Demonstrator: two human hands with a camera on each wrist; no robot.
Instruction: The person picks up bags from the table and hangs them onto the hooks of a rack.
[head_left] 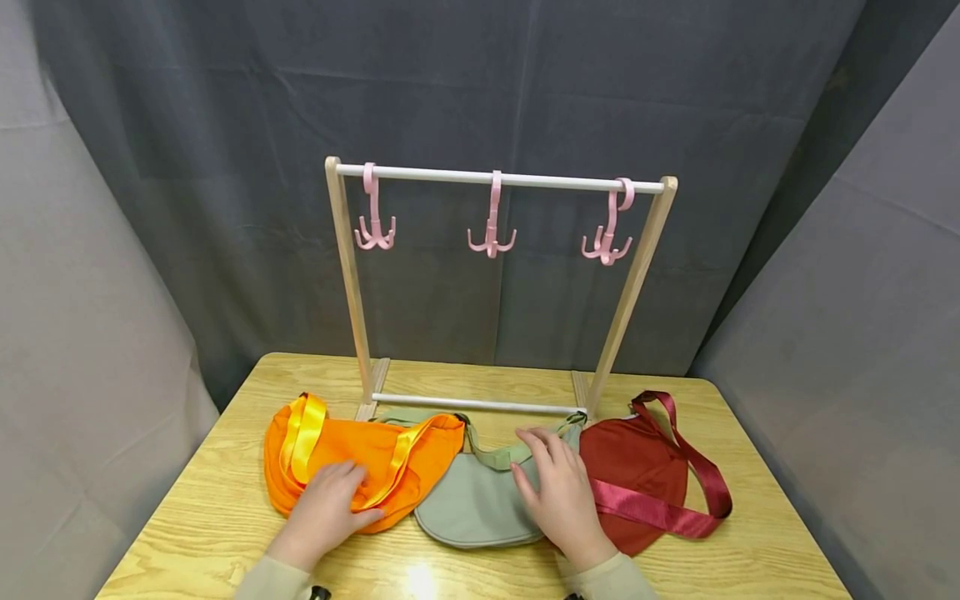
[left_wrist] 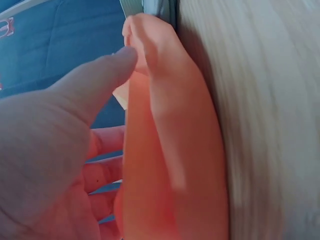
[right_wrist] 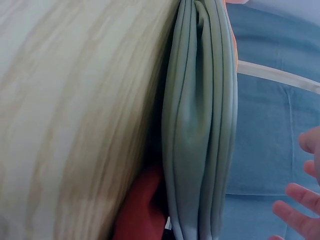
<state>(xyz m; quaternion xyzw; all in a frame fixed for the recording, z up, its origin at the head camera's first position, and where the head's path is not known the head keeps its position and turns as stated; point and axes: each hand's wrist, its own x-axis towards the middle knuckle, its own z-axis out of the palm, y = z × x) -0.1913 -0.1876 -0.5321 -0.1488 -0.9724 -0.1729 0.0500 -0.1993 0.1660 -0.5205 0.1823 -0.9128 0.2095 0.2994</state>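
An orange bag (head_left: 337, 442) with a shiny yellow-orange strap lies on the left of the table. My left hand (head_left: 327, 507) rests over its near part, thumb apart from the fingers; the left wrist view has the thumb (left_wrist: 100, 80) by the bag's folded edge (left_wrist: 185, 130). Beside it lies a grey-green bag (head_left: 476, 504), partly overlapped by the orange one. Over its right side hovers my right hand (head_left: 558, 492), fingers spread and holding nothing; the right wrist view shows those fingers apart from the bag's layered edge (right_wrist: 200, 120). A dark red bag (head_left: 633, 467) with a satin strap lies to the right.
Behind the bags stands a rack with wooden posts (head_left: 633, 292) and a white top bar (head_left: 435, 174). Three pink hooks hang from it: left (head_left: 375, 212), middle (head_left: 492, 221) and right (head_left: 609, 229). A lower white bar (head_left: 480, 404) runs close above the wooden table (head_left: 750, 500).
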